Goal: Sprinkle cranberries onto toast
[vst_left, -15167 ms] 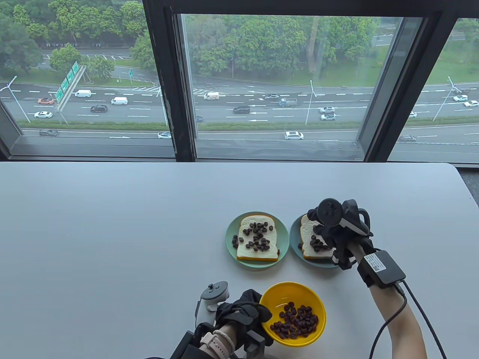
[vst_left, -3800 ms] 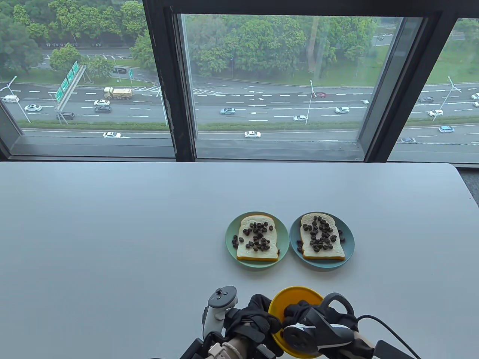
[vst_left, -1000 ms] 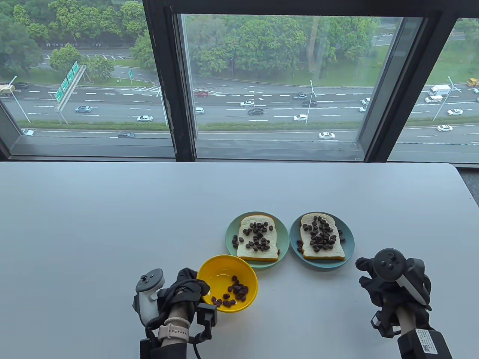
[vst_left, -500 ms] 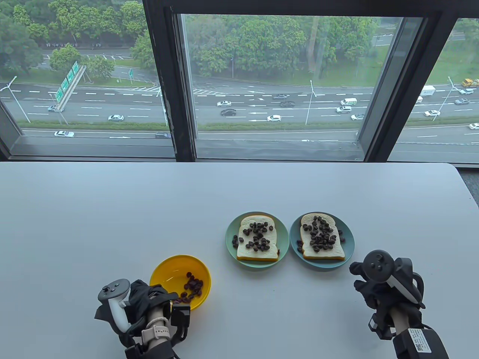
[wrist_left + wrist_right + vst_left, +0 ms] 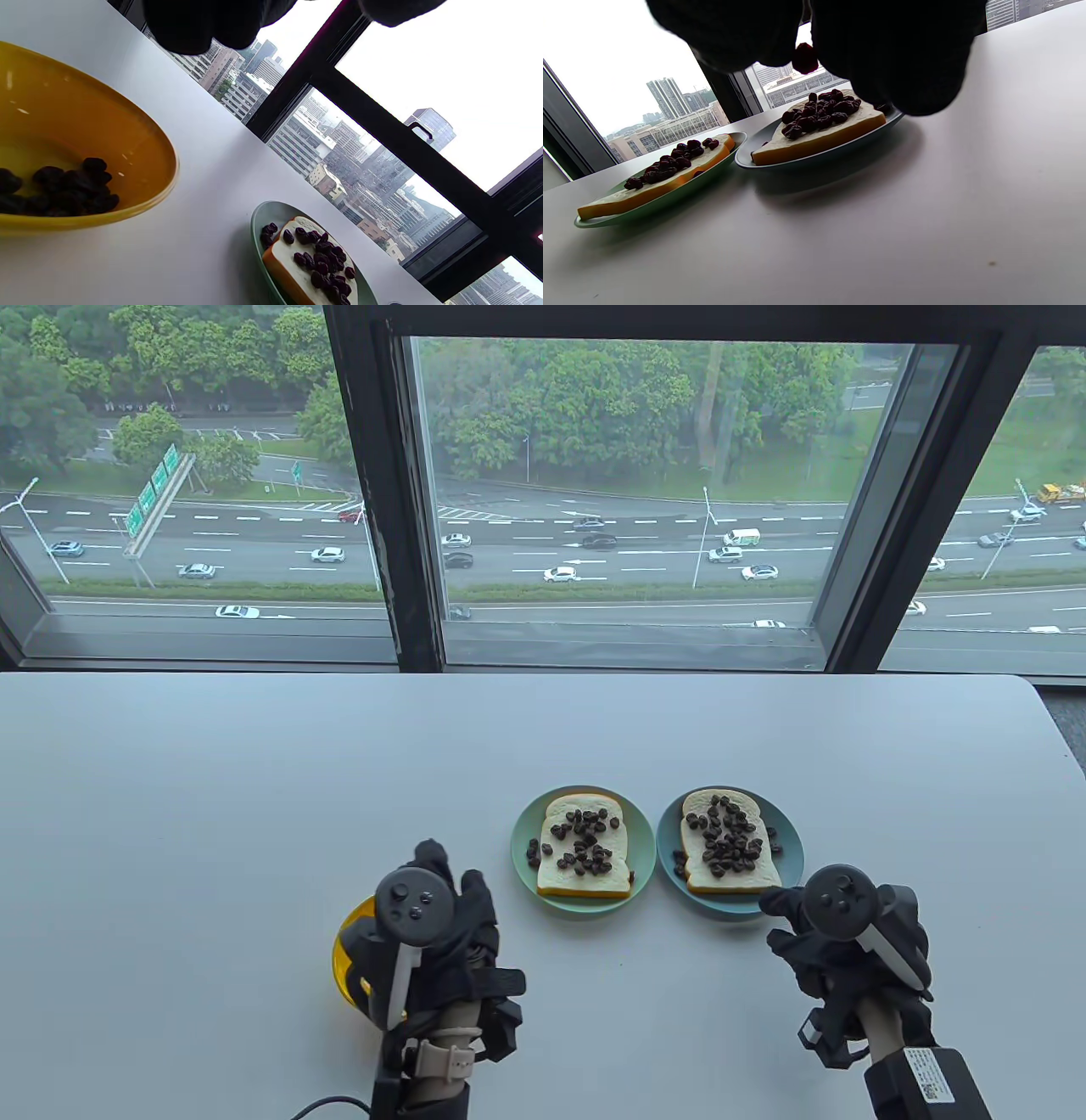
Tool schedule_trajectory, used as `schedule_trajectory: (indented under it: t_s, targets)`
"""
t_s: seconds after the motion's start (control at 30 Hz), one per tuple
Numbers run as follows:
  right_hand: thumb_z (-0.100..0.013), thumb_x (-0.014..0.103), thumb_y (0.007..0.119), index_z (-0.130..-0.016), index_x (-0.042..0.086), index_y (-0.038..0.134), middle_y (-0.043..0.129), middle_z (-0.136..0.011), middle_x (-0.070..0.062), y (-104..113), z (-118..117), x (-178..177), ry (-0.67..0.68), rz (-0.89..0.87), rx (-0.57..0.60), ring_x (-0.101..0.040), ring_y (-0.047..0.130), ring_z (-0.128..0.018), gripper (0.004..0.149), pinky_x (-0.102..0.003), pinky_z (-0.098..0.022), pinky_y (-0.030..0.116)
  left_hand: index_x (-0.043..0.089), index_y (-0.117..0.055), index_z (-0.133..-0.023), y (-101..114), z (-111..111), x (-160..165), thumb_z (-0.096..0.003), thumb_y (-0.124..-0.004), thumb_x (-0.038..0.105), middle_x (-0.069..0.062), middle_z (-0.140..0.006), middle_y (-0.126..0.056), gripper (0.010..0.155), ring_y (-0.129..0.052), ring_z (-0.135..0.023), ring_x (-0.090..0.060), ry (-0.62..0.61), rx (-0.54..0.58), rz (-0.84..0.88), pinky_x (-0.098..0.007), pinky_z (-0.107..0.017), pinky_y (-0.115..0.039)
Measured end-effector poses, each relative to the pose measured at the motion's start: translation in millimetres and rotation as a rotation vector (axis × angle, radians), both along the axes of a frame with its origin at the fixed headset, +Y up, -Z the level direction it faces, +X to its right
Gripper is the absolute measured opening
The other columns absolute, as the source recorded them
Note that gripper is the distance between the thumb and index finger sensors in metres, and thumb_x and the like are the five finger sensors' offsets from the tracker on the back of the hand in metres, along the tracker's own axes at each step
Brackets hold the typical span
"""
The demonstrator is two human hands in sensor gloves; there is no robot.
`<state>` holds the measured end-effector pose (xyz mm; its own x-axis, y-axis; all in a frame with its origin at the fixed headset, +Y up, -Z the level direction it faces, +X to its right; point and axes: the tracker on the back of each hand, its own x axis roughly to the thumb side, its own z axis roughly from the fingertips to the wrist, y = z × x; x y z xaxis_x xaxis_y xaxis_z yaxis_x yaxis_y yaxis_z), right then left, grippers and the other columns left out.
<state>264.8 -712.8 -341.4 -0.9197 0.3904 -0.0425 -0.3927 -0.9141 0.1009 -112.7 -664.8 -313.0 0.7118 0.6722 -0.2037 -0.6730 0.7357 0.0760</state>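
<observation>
Two toast slices carry dark cranberries: one [image 5: 585, 848] on a green plate [image 5: 522, 848], one [image 5: 730, 844] on a blue plate [image 5: 793, 848]. The yellow bowl [image 5: 346, 959] stands front left, mostly hidden under my left hand [image 5: 454, 872]. In the left wrist view the bowl [image 5: 85, 127] holds several cranberries [image 5: 63, 186], and my fingers [image 5: 191, 25] hang apart above it without touching it. My right hand [image 5: 785, 920] hovers at the blue plate's near edge. In the right wrist view its fingertips [image 5: 882, 63] pinch a cranberry [image 5: 804, 58] just in front of the toast [image 5: 818, 127].
The white table [image 5: 254, 780] ends at a window ledge at the back and at a rounded corner at the far right. The two plates stand side by side, nearly touching. A cable runs from each wrist toward the front edge.
My left hand slid the bowl left along the table, let go of it and now hovers above it, back up. My right hand moved up toward the blue plate's near edge.
</observation>
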Motion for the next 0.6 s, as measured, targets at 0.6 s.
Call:
schedule_trajectory:
  t_s: [0.6]
  targets:
    - [-0.038,0.044,0.072,-0.092,0.033,0.059,0.063,-0.095,-0.010,-5,-1,4,-0.040,-0.309,0.007,-0.028,0.083,-0.076,0.057,-0.028,-0.046,0.087,0.025,-0.038,-0.102,-76,-21,80,-0.0536,-0.063,0.045,-0.015,-0.100,-0.048,0.058,-0.059,-0.086,-0.034,-0.115,-0.174,0.383,-0.054,-0.066,-0.063]
